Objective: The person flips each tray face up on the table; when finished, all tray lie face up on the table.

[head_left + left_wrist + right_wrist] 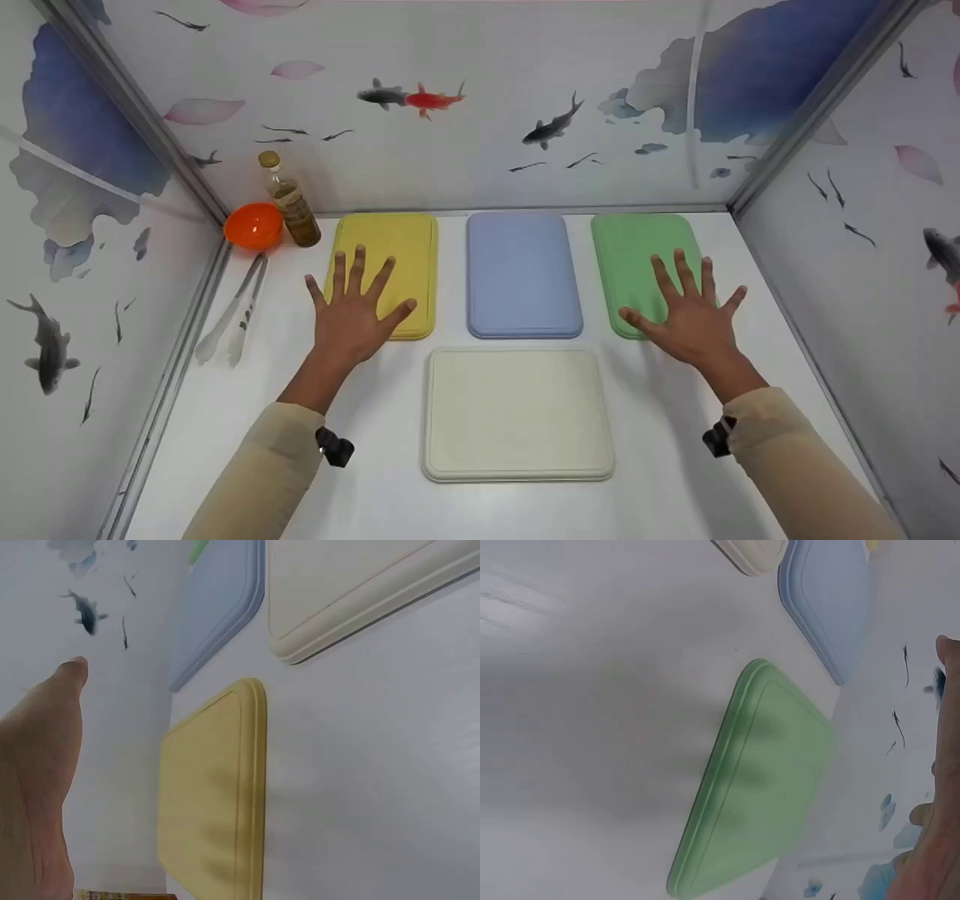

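My left hand is spread flat, palm down, overlapping the lower left of a yellow board in the head view. The left wrist view shows it raised above that board, whose surface carries finger shadows. Over the lower right of a green board my right hand spreads its fingers in the same way, holding nothing. Between them lies a blue board. Nearer to me, a cream board lies sideways on the white table.
An orange bowl stands at the back left, beside a glass bottle of brownish liquid with a yellow cap. Metal tongs lie in front of the bowl. Printed panels wall the table at the back and both sides.
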`<state>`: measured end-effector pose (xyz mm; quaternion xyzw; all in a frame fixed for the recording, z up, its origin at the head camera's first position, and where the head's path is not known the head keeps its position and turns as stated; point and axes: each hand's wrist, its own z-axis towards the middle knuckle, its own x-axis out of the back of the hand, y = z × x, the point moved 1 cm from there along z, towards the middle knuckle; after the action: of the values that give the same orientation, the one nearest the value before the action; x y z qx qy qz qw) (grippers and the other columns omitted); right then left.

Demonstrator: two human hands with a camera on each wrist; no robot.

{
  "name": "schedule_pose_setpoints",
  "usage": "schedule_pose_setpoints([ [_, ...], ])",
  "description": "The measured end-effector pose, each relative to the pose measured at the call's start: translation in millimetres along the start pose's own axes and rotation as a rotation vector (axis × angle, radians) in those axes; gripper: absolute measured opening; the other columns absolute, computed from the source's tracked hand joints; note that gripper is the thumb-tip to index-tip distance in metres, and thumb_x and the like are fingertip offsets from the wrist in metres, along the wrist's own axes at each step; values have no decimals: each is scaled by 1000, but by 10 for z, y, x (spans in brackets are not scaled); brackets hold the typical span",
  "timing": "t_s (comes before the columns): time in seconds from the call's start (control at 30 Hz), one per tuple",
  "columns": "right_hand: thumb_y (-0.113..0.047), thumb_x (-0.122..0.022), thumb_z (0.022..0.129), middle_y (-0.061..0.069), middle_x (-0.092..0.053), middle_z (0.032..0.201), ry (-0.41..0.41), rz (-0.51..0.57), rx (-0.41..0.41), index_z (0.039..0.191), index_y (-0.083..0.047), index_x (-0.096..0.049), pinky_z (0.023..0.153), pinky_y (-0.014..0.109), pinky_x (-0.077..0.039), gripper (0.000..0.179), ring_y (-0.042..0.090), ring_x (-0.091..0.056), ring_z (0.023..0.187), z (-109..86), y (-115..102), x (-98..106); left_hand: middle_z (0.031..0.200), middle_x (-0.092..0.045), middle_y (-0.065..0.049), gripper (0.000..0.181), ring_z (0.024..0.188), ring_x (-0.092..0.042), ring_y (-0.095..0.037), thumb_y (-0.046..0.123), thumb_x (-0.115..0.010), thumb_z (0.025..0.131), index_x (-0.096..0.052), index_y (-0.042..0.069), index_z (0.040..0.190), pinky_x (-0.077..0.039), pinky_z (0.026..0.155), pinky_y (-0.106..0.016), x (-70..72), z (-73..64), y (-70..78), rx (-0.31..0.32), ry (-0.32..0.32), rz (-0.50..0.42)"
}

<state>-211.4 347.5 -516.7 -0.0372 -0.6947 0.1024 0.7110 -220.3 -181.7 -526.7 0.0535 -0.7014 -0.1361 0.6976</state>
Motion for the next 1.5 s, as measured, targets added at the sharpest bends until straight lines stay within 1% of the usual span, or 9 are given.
schedule_pose_setpoints([
  [0.17, -81, -56, 100, 17, -9, 187, -1, 12, 38, 180, -23, -12, 119, 93, 5, 108, 53, -3, 171, -45, -86, -169, 189, 5, -8, 92, 174, 10, -41, 85, -40, 102, -18, 38, 178, 13, 127, -83, -160, -111, 50, -14, -21, -31],
  [0.37, -75, -60, 102, 17, -14, 186, -23, 23, 77, 178, -13, -19, 126, 87, 1, 107, 48, -9, 172, -151, -202, -409, 188, -3, -10, 92, 175, 1, -40, 84, -47, 101, -23, 37, 177, 7, 129, -82, -375, -244, 124, -64, -36, -49],
  [0.47, -71, -61, 102, 17, -17, 186, -30, 26, 104, 178, -10, -21, 130, 82, -8, 105, 47, -14, 172, -214, -262, -522, 188, -7, -10, 92, 175, -2, -39, 83, -49, 101, -27, 36, 177, 4, 131, -80, -482, -308, 173, -85, -42, -59],
  [0.63, -68, -63, 103, 18, -23, 184, -49, 49, 153, 176, -8, -25, 128, 72, -33, 102, 47, -27, 168, -321, -355, -724, 188, -11, -9, 91, 175, -5, -38, 85, -48, 100, -30, 37, 176, 0, 133, -77, -670, -447, 257, -103, -94, -58],
  [0.73, -67, -65, 103, 19, -30, 182, -58, 62, 182, 175, -6, -28, 124, 69, -41, 101, 48, -38, 162, -384, -411, -829, 188, -13, -10, 91, 175, -7, -39, 85, -48, 100, -30, 37, 175, -3, 134, -76, -795, -540, 292, -116, -132, -45],
  [0.87, -65, -66, 102, 23, -42, 175, -60, 65, 216, 172, 0, -34, 122, 65, -45, 100, 50, -46, 153, -447, -476, -933, 186, -18, -14, 89, 174, -12, -41, 83, -50, 100, -35, 36, 174, -8, 133, -77, -926, -646, 311, -134, -152, -64],
  [1.03, -62, -68, 102, 26, -50, 165, -73, 90, 231, 168, 5, -38, 117, 61, -50, 99, 48, -49, 147, -516, -517, -1042, 185, -23, -18, 90, 173, -16, -41, 84, -50, 99, -38, 35, 173, -10, 133, -76, -1013, -739, 327, -153, -157, -89],
  [1.3, -62, -68, 103, 28, -54, 159, -61, 96, 245, 166, 7, -39, 109, 56, -55, 97, 43, -53, 133, -614, -586, -1137, 181, -29, -23, 91, 172, -20, -44, 80, -55, 99, -39, 31, 173, -12, 134, -74, -1091, -850, 355, -178, -150, -139],
  [1.5, -46, -74, 103, 28, -51, 160, -5, 142, 263, 161, 5, -46, 102, 57, -59, 83, 43, -56, 130, -667, -623, -1148, 181, -30, -22, 92, 172, -20, -42, 82, -53, 99, -37, 32, 174, -13, 135, -73, -1111, -866, 379, -180, -138, -135],
])
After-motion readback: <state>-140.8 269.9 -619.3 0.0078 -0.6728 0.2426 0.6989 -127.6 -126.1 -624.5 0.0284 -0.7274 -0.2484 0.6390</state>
